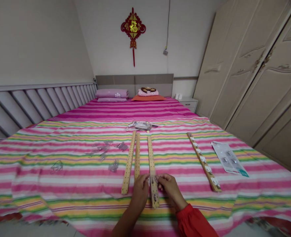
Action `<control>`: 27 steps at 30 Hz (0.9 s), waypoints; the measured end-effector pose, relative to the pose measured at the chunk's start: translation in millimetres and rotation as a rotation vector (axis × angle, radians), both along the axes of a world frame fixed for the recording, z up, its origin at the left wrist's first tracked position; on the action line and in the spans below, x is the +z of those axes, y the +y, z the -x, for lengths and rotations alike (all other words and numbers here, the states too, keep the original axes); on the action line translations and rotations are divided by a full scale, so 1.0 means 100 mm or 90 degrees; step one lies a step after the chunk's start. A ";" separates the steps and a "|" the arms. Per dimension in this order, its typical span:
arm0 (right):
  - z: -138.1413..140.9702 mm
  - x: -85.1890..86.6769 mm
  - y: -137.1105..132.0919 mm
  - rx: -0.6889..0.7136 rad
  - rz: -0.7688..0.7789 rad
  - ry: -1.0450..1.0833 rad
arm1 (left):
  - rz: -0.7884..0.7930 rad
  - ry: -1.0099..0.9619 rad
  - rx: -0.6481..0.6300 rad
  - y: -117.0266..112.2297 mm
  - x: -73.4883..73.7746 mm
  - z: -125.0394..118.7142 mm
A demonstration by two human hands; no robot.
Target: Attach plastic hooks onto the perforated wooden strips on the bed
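Note:
Over a wooden strip with holes [150, 154], my left hand [140, 186] and my right hand [168, 185] meet from either side. Fingers and thumb are pinched on both. Between them is a small clear packet [153, 179] with something shiny and metallic, too small to make out fully. Nearer me, a small metal piece [155, 197] sits on the same strip. Left of it lie two more holed strips, one longer [129, 164] and one partly behind my left hand [137, 154].
Small clear packets [102, 149] and a thin wire-like tangle [57, 166] lie left on the striped bedspread [86, 194]. A strip with white round pieces [203, 159] and a blister pack [229, 158] lie right. Further back are plastic packages [140, 125].

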State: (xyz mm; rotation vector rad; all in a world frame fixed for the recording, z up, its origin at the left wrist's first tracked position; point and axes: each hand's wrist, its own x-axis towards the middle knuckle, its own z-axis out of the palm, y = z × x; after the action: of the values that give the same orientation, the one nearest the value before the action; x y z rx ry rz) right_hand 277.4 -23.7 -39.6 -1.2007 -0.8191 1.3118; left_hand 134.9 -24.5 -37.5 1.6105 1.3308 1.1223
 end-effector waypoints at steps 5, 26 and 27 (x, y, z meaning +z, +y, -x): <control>0.00 -0.05 0.04 -0.007 -0.002 0.008 | -0.014 0.031 -0.018 0.03 -0.01 -0.03; 0.02 -0.14 0.10 -0.016 0.030 -0.024 | 0.061 -0.013 -0.004 0.05 -0.10 -0.14; 0.02 -0.15 0.10 -0.018 0.028 -0.028 | 0.060 -0.013 -0.005 0.05 -0.10 -0.15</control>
State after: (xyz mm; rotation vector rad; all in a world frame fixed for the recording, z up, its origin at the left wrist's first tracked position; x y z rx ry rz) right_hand 275.4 -13.5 -54.2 -1.2759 -0.8054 1.2897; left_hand 149.4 -19.5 -47.8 1.5306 1.3428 1.0539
